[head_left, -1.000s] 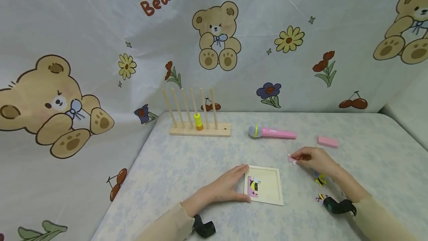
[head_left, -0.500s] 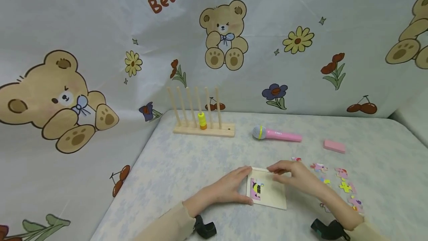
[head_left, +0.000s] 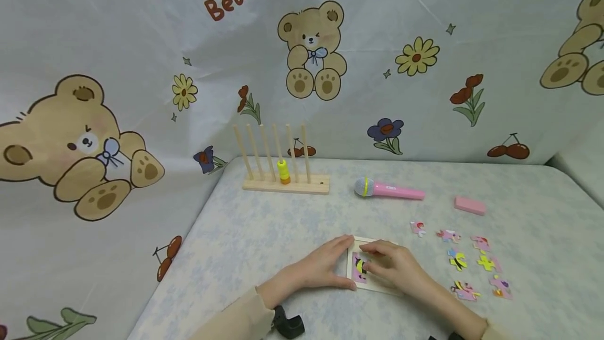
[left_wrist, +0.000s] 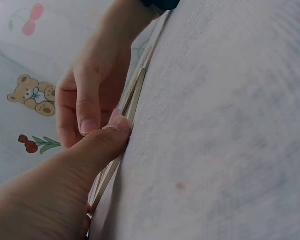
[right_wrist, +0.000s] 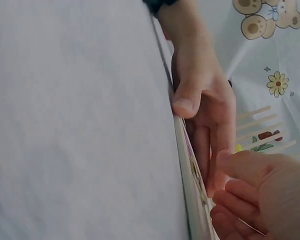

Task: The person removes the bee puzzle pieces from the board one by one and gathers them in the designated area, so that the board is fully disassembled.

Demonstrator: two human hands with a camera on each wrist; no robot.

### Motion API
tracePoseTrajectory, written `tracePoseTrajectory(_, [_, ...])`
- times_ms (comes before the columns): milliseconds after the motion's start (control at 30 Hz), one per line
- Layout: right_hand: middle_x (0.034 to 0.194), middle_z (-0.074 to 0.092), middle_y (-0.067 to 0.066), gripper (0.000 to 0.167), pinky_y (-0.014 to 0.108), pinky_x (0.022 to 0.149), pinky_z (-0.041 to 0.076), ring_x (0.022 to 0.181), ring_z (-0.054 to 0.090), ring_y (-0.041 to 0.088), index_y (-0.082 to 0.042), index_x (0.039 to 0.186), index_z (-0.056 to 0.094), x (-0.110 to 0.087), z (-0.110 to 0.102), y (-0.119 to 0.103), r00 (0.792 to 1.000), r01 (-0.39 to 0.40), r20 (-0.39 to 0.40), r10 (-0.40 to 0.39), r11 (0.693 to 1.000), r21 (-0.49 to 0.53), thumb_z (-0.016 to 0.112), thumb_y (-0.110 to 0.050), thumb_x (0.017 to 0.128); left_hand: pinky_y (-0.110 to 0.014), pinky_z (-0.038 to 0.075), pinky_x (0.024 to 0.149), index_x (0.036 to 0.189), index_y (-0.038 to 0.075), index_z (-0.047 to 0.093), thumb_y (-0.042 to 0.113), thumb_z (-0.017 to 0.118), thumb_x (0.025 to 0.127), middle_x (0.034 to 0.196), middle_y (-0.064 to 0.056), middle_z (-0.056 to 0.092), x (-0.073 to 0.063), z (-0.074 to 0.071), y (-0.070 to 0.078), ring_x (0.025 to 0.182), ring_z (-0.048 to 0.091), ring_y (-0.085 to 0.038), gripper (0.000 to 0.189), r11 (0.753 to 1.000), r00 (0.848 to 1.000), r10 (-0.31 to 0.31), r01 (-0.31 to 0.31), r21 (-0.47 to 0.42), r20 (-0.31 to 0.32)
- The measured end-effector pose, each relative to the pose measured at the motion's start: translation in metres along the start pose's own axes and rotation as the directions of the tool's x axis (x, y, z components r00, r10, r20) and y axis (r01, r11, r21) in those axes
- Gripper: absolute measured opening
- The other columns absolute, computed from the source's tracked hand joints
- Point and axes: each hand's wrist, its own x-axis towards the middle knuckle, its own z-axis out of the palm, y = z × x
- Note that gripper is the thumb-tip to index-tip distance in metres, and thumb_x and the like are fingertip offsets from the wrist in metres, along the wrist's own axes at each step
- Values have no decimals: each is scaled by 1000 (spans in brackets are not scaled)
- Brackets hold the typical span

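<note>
My left hand (head_left: 313,266) holds the left side of a small cream puzzle tray (head_left: 375,288), thumb at the near corner and fingers at the far one. Inside, against the left wall, lies a pink puzzle piece (head_left: 357,275) with a yellow-and-black bee print. My right hand (head_left: 401,269) is over the tray, its thumb and forefinger apart and the lowest fingertip overlapping the bee piece's right edge. In the right wrist view, the right fingers (right_wrist: 235,210) are loosely bent, with nothing visible between them and the thumb. This hand hides much of the tray's right half.
Several loose puzzle pieces (head_left: 456,260) lie right of the tray, one piece (head_left: 418,229) nearer to it. Farther back are a pink toy microphone (head_left: 391,190), a pink block (head_left: 470,205) and a wooden peg stand (head_left: 288,185) with yellow and orange rings on one peg.
My right hand has let go of a puzzle piece on the table and moved left over the tray. That piece stays behind on the table. The left hand keeps its hold.
</note>
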Motion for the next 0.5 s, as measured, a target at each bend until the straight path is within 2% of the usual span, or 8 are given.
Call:
tracePoseTrajectory(233, [111,65,-6,38,37,87,48,104,57,12,-12,112,68,-10,13,6,999,9,-50,-11,999,-38,79,-18,77,-32,24,110,150,5,18,58,64,81,153,-9,23,-1,4,1,138,22,-18,99,1000,1000,-7,7,-7,17])
tracePoseTrajectory(367, [110,65,-6,38,36,86,49,102,57,13,-10,111,68,-9,16,7,996,48,-76,-52,997,-57,80,-15,75,-32,25,110,150,4,19,57,65,81,152,-9,24,-2,3,0,138,23,-19,99,1000,1000,-1,1,3,6])
tracePoseTrajectory(500, [109,65,-6,37,36,85,49,102,57,12,-9,110,69,-6,16,7,994,43,-98,-51,996,-76,80,-12,75,-32,25,110,150,3,19,57,65,81,152,-10,24,-1,2,-1,138,23,-19,99,1000,1000,8,-8,20,-2])
